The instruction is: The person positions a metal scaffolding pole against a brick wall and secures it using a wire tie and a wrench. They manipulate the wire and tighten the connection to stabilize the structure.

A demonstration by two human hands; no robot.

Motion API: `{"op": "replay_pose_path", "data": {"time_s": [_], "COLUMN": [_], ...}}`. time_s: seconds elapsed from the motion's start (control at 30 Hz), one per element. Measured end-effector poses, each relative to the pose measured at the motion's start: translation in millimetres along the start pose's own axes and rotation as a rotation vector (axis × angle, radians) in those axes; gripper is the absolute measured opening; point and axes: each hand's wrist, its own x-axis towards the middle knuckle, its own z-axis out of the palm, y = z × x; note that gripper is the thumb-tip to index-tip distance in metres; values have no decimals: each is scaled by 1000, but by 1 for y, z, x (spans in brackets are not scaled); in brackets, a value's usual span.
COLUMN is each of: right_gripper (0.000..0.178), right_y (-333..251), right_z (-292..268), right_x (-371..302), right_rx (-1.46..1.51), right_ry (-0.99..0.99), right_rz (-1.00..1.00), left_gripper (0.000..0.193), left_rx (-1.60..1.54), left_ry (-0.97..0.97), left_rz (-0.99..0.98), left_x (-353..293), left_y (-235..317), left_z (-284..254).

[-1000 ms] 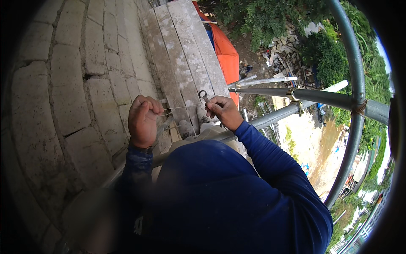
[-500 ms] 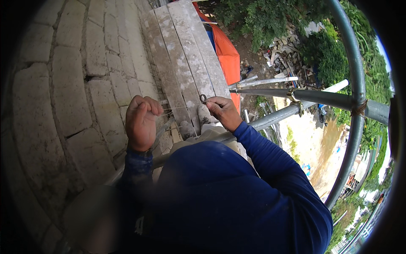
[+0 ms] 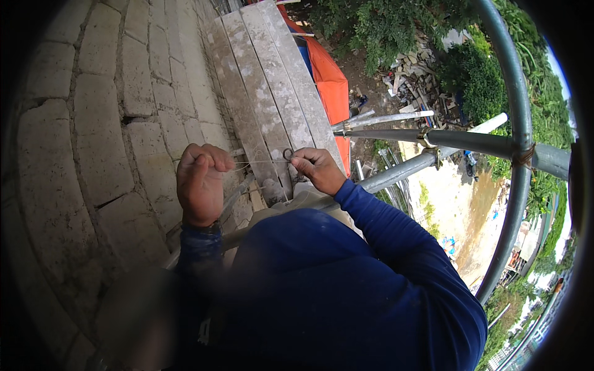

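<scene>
A thin pale string (image 3: 260, 162) runs nearly straight between my two hands, in front of my chest. My left hand (image 3: 202, 182), beside the block wall, has its fingers curled closed on one end of the string. Thumb and fingers of my right hand (image 3: 320, 170) pinch a small dark ring (image 3: 287, 153), which sticks out from the fingertips at the string's other end. How the string meets the ring is too small to make out. Loose strands of string hang near my left fingers.
A wall of pale blocks (image 3: 99, 136) rises on the left. Scaffold planks (image 3: 272, 80) stretch ahead below my hands. Metal scaffold pipes (image 3: 470, 142) cross on the right, with an orange tarp (image 3: 331, 80), rubble (image 3: 411, 80) and trees far below.
My right hand has moved slightly left with the ring, which now shows at a different angle. My left hand has shifted a little left and down.
</scene>
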Motion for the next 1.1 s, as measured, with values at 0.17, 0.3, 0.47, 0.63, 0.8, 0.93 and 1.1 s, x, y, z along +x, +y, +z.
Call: {"op": "replay_pose_path", "data": {"time_s": [0.17,0.3,0.47,0.63,0.8,0.93,1.1], "right_gripper": [21,27,27,27,22,21,20], "right_y": [8,12,12,5,-2,-5,1], "right_z": [-1,-2,1,3,6,6,12], "right_x": [1,-2,-4,-8,-7,-5,-2], "right_rx": [-39,-60,-97,-168,-159,-206,-344], "right_ry": [-63,-98,-65,-5,4,-11,-37], "right_rz": [59,11,-51,-131,-89,-79,-270], "left_gripper": [18,19,20,19,20,19,20], "left_rx": [-3,4,-17,-16,-15,-8,-15], "left_ry": [-6,18,0,-6,11,2,-1], "left_rz": [0,-11,4,9,17,13,31], "left_x": [0,2,2,3,2,3,5], "left_y": [-1,-1,-2,-4,-3,0,-1], "left_z": [-4,-3,-6,-5,-8,-7,-11]}}
